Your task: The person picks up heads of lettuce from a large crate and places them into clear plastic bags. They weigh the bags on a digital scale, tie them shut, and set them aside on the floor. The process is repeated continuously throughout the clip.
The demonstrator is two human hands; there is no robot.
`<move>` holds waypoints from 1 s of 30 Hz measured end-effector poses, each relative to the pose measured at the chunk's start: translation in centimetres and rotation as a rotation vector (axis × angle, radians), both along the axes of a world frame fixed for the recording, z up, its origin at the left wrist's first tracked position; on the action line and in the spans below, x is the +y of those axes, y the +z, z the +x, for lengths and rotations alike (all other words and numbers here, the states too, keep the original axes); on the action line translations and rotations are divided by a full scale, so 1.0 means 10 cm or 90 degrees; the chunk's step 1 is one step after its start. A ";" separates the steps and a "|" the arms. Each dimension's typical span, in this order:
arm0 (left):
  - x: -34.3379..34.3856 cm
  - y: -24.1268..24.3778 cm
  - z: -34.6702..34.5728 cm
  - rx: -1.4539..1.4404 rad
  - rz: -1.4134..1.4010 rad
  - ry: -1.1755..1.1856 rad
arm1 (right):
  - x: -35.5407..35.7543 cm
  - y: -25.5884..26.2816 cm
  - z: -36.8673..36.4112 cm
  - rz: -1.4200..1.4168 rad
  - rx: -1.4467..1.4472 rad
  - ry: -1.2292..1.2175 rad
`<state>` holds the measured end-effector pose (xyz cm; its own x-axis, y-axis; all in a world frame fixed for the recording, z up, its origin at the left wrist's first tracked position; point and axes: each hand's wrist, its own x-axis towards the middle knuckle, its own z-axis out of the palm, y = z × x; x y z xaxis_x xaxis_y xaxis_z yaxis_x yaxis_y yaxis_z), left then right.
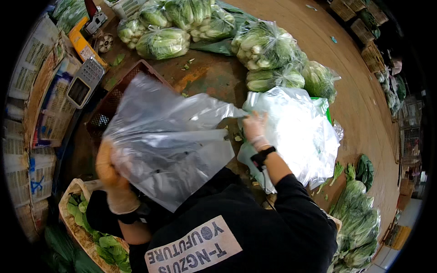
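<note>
A large clear plastic bag [170, 136] spreads out before my chest, partly opened out. My left hand [114, 174], in an orange-brown glove and blurred by motion, grips its left side. From the bag's far side a narrow strip stretches to my right hand [256, 129], whose thin clear glove is at the strip's end. That hand is over the left edge of a pile of clear plastic bags [290, 133], which glares white in the light. Beneath the held bag, a dark red plastic crate [102, 117] is mostly hidden.
Bagged leafy vegetables [264, 47] lie on the floor ahead. A scale's display unit [85, 83] stands at the left near stacked white crates [42, 65]. Loose leaves fill a container [73, 191] at lower left. More wrapped greens [355, 221] lie at lower right.
</note>
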<state>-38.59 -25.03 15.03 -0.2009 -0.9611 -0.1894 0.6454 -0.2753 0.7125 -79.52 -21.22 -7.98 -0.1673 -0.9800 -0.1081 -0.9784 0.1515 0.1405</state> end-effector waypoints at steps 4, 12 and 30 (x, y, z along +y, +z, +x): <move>0.17 -0.10 0.71 -0.151 0.020 0.138 | 0.33 0.32 -0.69 -0.174 0.018 -0.016; 0.22 -0.89 1.67 -0.402 -0.016 0.144 | 0.93 -0.07 -1.42 -0.033 -0.141 -0.203; -0.26 -0.45 1.62 -1.019 -0.062 0.040 | -0.70 1.47 1.41 0.422 -1.513 -0.130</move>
<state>-22.36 -27.65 10.49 0.1721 -0.9803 -0.0967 -0.7381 -0.1933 0.6464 -65.43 -28.17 6.68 0.5789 -0.7545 -0.3091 0.4936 0.6260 -0.6037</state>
